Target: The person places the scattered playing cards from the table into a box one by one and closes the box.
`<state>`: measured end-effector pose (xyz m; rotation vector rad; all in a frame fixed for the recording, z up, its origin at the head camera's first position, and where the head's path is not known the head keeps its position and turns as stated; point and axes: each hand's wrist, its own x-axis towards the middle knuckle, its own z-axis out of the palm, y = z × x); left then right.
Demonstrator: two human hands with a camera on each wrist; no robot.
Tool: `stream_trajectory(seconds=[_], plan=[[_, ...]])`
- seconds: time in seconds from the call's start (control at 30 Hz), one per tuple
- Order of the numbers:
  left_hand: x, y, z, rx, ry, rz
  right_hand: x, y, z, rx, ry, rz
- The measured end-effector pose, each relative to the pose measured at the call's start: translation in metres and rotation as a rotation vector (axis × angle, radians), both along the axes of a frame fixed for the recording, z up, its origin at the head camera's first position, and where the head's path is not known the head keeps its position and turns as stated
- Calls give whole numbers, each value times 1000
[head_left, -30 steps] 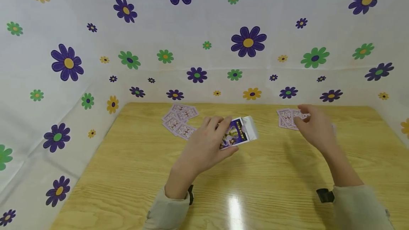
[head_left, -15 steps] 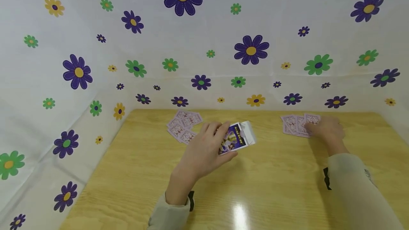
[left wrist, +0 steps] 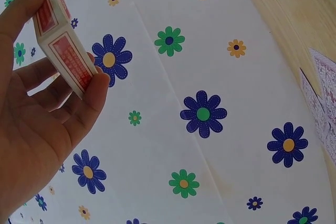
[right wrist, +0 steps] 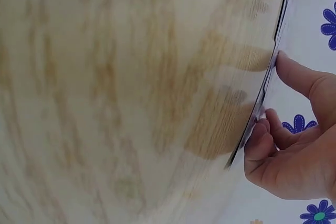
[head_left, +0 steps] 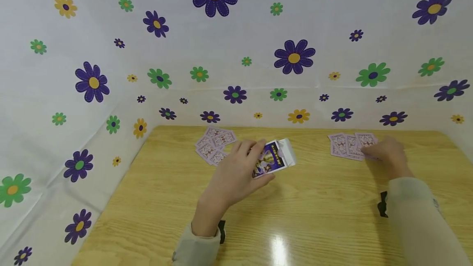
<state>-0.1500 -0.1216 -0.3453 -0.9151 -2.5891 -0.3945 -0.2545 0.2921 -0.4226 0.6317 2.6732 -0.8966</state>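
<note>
My left hand (head_left: 238, 169) grips a card box (head_left: 269, 160) above the middle of the table. The box has a purple printed face and its white end flap stands open. In the left wrist view, red panels show on the box (left wrist: 63, 45) between thumb and fingers. My right hand (head_left: 388, 155) is down at the right-hand group of playing cards (head_left: 340, 146), which lie overlapping, patterned backs up. Its thumb and curled fingers hold cards at their edges, seen nearly edge-on in the right wrist view (right wrist: 262, 90). The hand hides part of the group.
Another overlapping group of playing cards (head_left: 216, 143) lies at the back left, partly behind the left hand. The wooden table (head_left: 303, 212) meets a white flowered cloth (head_left: 255, 24) at the back and on both sides.
My right hand has come down onto the right-hand cards and shifted outward, uncovering more of them. The left hand keeps its hold on the box. The head view has tilted slightly.
</note>
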Motion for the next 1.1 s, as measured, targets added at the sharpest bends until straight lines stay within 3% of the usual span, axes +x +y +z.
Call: stream_trajectory(seconds=[0.2, 0.53, 0.9, 1.1], plan=[[0, 2, -1, -2, 3, -5, 2, 4, -4, -130, 67, -77], [0, 3, -1, -2, -5, -16, 1, 9, -8, -178, 202, -100], [-1, 3, 1, -22, -30, 8, 14, -11, 9, -348, 443, -18], [0, 3, -1, -4, -46, 4, 33, -40, 21, -435, 504, 25]])
